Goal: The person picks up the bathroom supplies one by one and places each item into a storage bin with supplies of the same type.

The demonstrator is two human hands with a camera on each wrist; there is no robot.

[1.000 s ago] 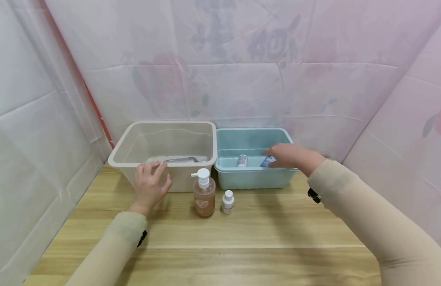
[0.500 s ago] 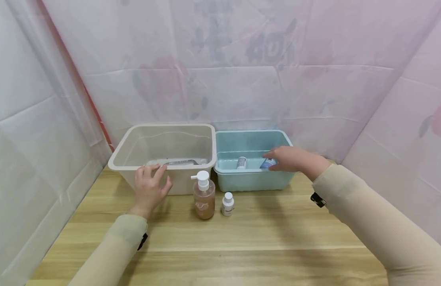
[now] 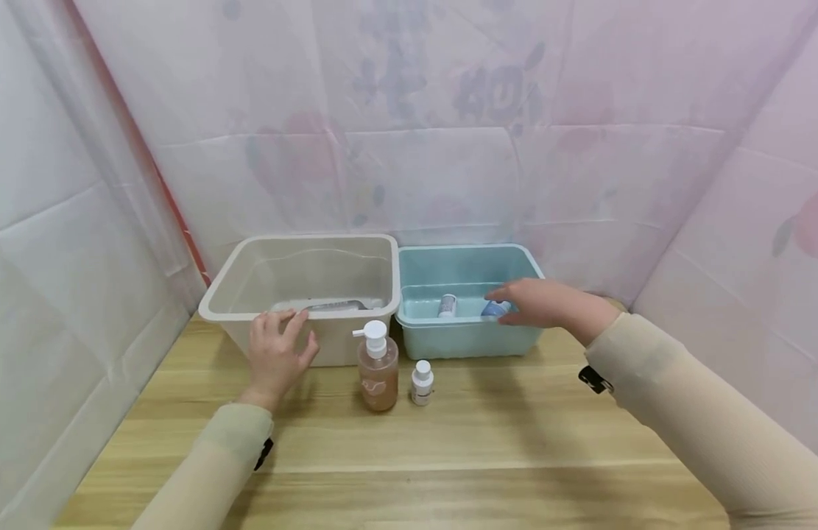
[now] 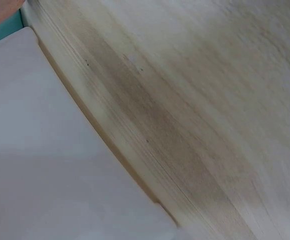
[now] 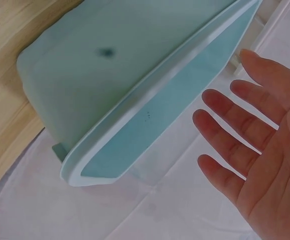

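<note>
Wooden table point(image 3: 448, 442) with two bins at the back, so I'll place everything off the blue bin point(image 3: 467, 335). Right hand point(image 3: 537, 303) is over that bin's front right corner, fingers straight and spread with clear gaps between them, gripping nothing. The wrist view shows the open palm point(image 5: 265, 160) next to the bin's rim point(image 5: 150, 120). Just off its fingertips inside the bin lies a small blue-and-white bottle point(image 3: 496, 310); can't tell if the fingers actually touch it. A second little bottle point(image 3: 446, 305) with a white cap lies in the bin too, left of the first one.

Touching the blue bin's left side is a bigger beige bin point(image 3: 302, 294) with something grey point(image 3: 329, 303) lying in the bottom, too blurry to call. Left hand point(image 3: 276, 350) rests flat against the beige bin's front wall, fingertips up at the rim, fingers straight and slightly fanned. Its wrist cam only shows wood grain and a pale surface.

In front of the blue bin's left corner, standing on the table: a pump bottle point(image 3: 378, 368) of peach-coloured liquid, and just right of it a small white bottle point(image 3: 422, 383). Both upright, not touching either hand.
</note>
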